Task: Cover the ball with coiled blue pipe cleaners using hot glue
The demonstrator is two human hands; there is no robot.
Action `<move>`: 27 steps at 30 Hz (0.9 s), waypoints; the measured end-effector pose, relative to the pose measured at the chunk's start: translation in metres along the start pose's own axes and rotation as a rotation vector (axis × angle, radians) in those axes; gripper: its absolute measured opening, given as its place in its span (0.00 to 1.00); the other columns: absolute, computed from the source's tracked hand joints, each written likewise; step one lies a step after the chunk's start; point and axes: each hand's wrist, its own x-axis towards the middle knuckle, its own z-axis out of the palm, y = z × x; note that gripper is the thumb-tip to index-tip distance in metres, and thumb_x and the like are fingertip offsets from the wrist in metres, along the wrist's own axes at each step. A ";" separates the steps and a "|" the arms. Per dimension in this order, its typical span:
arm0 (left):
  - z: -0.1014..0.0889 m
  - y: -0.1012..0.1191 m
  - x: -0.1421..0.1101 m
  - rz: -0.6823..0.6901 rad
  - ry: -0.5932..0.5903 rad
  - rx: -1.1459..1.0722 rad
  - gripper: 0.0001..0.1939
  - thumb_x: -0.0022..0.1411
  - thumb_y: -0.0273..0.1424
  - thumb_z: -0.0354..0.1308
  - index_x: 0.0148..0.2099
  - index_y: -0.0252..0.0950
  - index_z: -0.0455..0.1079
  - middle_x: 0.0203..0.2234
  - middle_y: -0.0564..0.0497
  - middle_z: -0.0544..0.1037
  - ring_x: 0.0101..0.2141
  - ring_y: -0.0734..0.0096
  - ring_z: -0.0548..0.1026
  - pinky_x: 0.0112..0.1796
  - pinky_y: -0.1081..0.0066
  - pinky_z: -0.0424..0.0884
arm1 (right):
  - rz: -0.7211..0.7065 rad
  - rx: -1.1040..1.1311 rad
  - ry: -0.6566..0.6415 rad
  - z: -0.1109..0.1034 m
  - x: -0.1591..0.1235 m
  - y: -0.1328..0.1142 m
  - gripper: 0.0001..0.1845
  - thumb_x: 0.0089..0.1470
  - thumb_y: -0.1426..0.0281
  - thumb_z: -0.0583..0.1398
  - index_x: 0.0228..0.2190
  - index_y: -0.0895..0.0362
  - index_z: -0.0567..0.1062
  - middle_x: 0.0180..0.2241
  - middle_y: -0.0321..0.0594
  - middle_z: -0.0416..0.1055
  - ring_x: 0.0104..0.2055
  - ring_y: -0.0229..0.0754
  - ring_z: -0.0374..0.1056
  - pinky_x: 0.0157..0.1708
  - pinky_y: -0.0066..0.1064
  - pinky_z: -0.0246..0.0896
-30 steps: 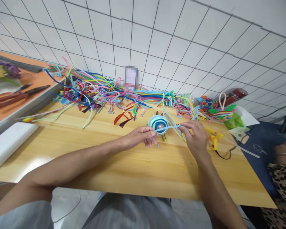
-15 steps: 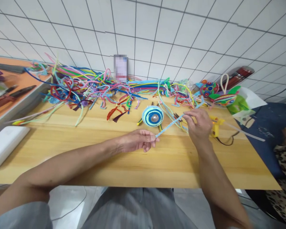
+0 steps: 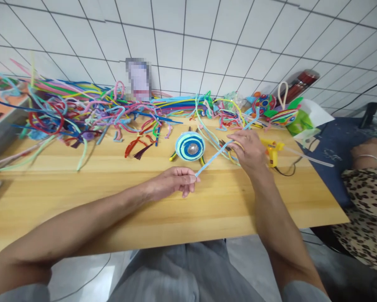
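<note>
A light blue pipe cleaner runs slantwise between my two hands over the wooden table. My left hand pinches its lower end between thumb and fingers. Farther up, my right hand has its thumb and fingers closed on the same pipe cleaner, whose free end sticks out beyond the knuckles. Just behind the left hand sits a round coiled piece in blue and pale green rings with a shiny centre. It rests on yellow-and-black handled pliers, partly hidden beneath it.
A tangle of coloured pipe cleaners lines the back of the table. To the right lie a yellow glue gun and colourful finished pieces. A blurred upright card leans by the wall. Another person's arm is at far right.
The view has swung to the right, so the table's things appear farther left. Both hands keep hold of the pipe cleaner in nearly the same pose.
</note>
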 end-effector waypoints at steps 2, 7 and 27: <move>-0.004 0.000 0.000 0.016 0.008 -0.004 0.25 0.54 0.45 0.80 0.42 0.30 0.79 0.25 0.53 0.80 0.21 0.78 0.75 0.26 0.75 0.68 | 0.003 0.002 -0.012 0.005 -0.002 0.002 0.09 0.69 0.64 0.64 0.47 0.48 0.84 0.45 0.44 0.84 0.50 0.51 0.80 0.52 0.49 0.76; -0.005 -0.004 0.000 0.007 -0.014 0.046 0.24 0.56 0.45 0.78 0.40 0.30 0.78 0.25 0.51 0.81 0.24 0.76 0.76 0.28 0.74 0.70 | 0.023 -0.020 0.020 0.012 -0.008 0.003 0.06 0.69 0.63 0.65 0.41 0.48 0.84 0.40 0.41 0.85 0.43 0.47 0.80 0.48 0.43 0.76; 0.001 -0.004 -0.007 0.005 -0.065 0.194 0.24 0.59 0.49 0.74 0.38 0.33 0.76 0.26 0.52 0.80 0.25 0.76 0.75 0.30 0.74 0.69 | 0.326 -0.134 0.140 0.003 -0.026 0.049 0.13 0.69 0.59 0.62 0.36 0.51 0.82 0.32 0.40 0.81 0.38 0.47 0.77 0.43 0.40 0.73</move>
